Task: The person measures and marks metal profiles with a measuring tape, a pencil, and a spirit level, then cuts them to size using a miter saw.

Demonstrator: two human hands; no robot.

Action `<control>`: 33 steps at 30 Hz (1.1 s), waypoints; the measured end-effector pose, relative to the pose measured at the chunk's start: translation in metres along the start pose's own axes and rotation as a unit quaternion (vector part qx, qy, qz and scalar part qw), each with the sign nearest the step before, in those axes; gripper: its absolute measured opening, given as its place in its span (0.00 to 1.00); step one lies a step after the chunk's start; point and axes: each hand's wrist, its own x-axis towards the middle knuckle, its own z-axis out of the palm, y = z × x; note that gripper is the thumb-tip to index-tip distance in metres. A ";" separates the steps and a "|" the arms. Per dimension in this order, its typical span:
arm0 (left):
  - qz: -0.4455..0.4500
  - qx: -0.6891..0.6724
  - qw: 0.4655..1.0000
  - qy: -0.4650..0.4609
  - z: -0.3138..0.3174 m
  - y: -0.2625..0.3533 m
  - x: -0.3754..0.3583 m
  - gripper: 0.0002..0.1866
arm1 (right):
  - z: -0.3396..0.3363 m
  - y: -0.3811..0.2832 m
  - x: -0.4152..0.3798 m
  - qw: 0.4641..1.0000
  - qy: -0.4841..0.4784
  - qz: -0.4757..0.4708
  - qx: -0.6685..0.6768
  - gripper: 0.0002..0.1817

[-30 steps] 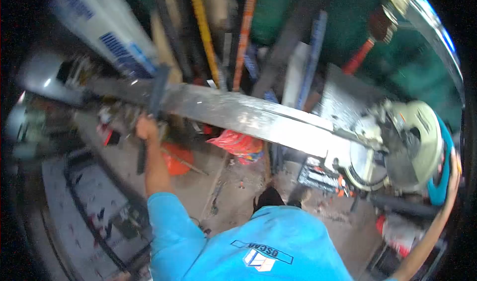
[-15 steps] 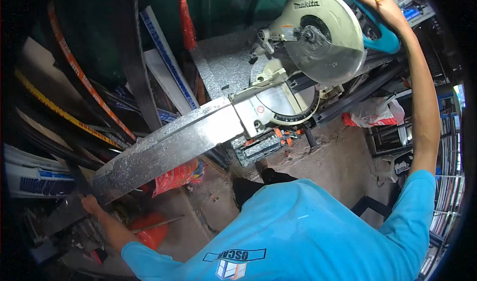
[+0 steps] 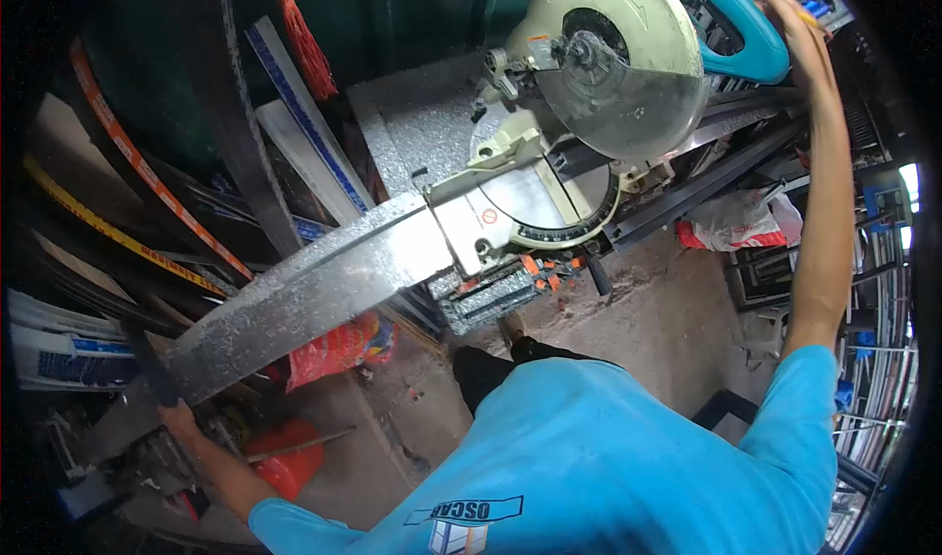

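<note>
- Cluttered workshop corner: a dusty concrete floor [image 3: 677, 310] lies under the white circular mitre saw [image 3: 589, 84].
- Your right hand [image 3: 800, 30] curls over the saw's teal handle [image 3: 741, 45].
- Your left hand [image 3: 177, 420] grips the far left end of the long silver metal profile [image 3: 294, 305], which runs into the saw's base.
- An orange plastic container [image 3: 289, 467] sits beneath the profile.

My head view is sharp at the centre, with heavy fisheye bending and black vignette corners. Light falls brightest on the saw blade guard [image 3: 628, 64] and the long metal plate [image 3: 314, 295], which glints. The left side sits dim and shadowed.
</note>
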 end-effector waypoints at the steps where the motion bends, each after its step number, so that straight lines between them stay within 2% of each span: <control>1: -0.022 0.019 0.999 0.023 0.004 -0.001 0.001 0.35 | 0.011 0.011 -0.016 0.996 0.082 -0.024 -0.016 0.23; 2: -0.044 0.039 0.997 0.051 0.003 0.001 0.003 0.33 | 0.009 0.049 -0.022 0.984 0.155 0.029 -0.087 0.20; 3: -0.048 0.040 0.997 0.054 -0.005 0.017 -0.008 0.33 | 0.012 0.104 -0.029 0.990 0.139 0.026 0.007 0.21; 4: -0.027 0.045 0.992 0.115 -0.017 0.046 -0.033 0.30 | 0.029 0.130 -0.052 0.992 0.088 -0.043 -0.086 0.19; 5: -0.004 0.051 0.983 0.177 -0.034 0.080 -0.058 0.28 | 0.047 0.147 -0.070 0.993 0.037 0.111 -0.007 0.18; 6: 0.055 0.026 0.976 0.210 -0.040 0.101 -0.073 0.26 | 0.060 0.244 -0.071 0.997 0.007 -0.014 0.076 0.13; 7: 0.113 0.002 0.964 0.241 -0.039 0.117 -0.089 0.24 | 0.078 0.262 -0.081 0.984 -0.081 0.158 0.001 0.17; 9: 0.274 -0.124 0.934 0.193 -0.033 0.161 -0.129 0.19 | 0.126 0.260 -0.106 0.956 -0.170 0.126 -0.206 0.26; 11: 0.299 -0.239 0.915 0.125 -0.040 0.242 -0.222 0.13 | 0.165 0.383 -0.100 0.977 -0.159 -0.065 -0.126 0.31; 12: 0.364 -0.264 0.891 0.066 -0.048 0.275 -0.260 0.13 | 0.172 0.374 -0.097 0.977 -0.162 -0.074 -0.120 0.31; 13: 0.350 -0.347 0.870 -0.006 -0.051 0.309 -0.301 0.11 | 0.183 0.353 -0.108 0.957 -0.157 -0.041 -0.239 0.32; 14: 0.362 -0.367 0.856 -0.042 -0.050 0.338 -0.336 0.10 | 0.190 0.340 -0.112 0.924 -0.149 -0.006 -0.353 0.33; 15: 0.382 -0.380 0.842 -0.040 -0.053 0.369 -0.371 0.11 | 0.193 0.342 -0.106 0.926 -0.148 -0.013 -0.347 0.33; 17: 0.413 -0.428 0.797 -0.105 -0.056 0.424 -0.424 0.14 | 0.202 0.351 -0.104 0.932 -0.142 -0.019 -0.333 0.22; 18: 0.448 -0.435 0.772 -0.121 -0.062 0.449 -0.443 0.14 | 0.199 0.326 -0.100 0.918 -0.193 0.009 -0.346 0.25; 19: 0.471 -0.431 0.751 -0.169 -0.069 0.473 -0.459 0.13 | 0.195 0.295 -0.104 0.920 -0.194 0.005 -0.339 0.25; 21: 0.534 -0.408 0.723 -0.159 -0.082 0.518 -0.481 0.17 | 0.190 0.247 -0.124 0.926 -0.218 -0.004 -0.307 0.19; 22: 0.547 -0.402 0.719 -0.150 -0.088 0.540 -0.488 0.19 | 0.194 0.233 -0.133 0.927 -0.218 -0.008 -0.306 0.19; 23: 0.559 -0.396 0.715 -0.142 -0.092 0.559 -0.496 0.21 | 0.198 0.221 -0.143 0.936 -0.218 -0.045 -0.271 0.18; 25: 0.570 -0.337 0.743 -0.094 -0.093 0.588 -0.507 0.24 | 0.212 0.202 -0.161 0.943 -0.223 -0.090 -0.232 0.17; 26: 0.569 -0.290 0.768 -0.049 -0.087 0.596 -0.509 0.20 | 0.221 0.194 -0.168 0.960 -0.223 -0.117 -0.125 0.18; 27: 0.564 -0.286 0.773 -0.047 -0.080 0.598 -0.502 0.20 | 0.230 0.185 -0.174 0.965 -0.220 -0.142 -0.016 0.19; 29: 0.555 -0.107 0.811 -0.151 -0.065 0.604 -0.492 0.13 | 0.236 0.171 -0.185 0.965 -0.221 -0.136 0.030 0.18; 30: 0.563 -0.134 0.810 -0.093 -0.064 0.595 -0.483 0.08 | 0.232 0.165 -0.188 0.965 -0.219 -0.123 0.069 0.18; 31: 0.563 -0.147 0.809 -0.083 -0.062 0.586 -0.475 0.08 | 0.223 0.162 -0.188 0.967 -0.218 -0.116 0.065 0.18; 32: 0.559 -0.107 0.819 -0.075 -0.074 0.580 -0.468 0.08 | 0.208 0.158 -0.186 0.972 -0.218 -0.080 0.019 0.17; 33: 0.559 -0.128 0.814 -0.094 -0.083 0.567 -0.454 0.08 | 0.194 0.161 -0.185 0.974 -0.219 -0.042 -0.030 0.16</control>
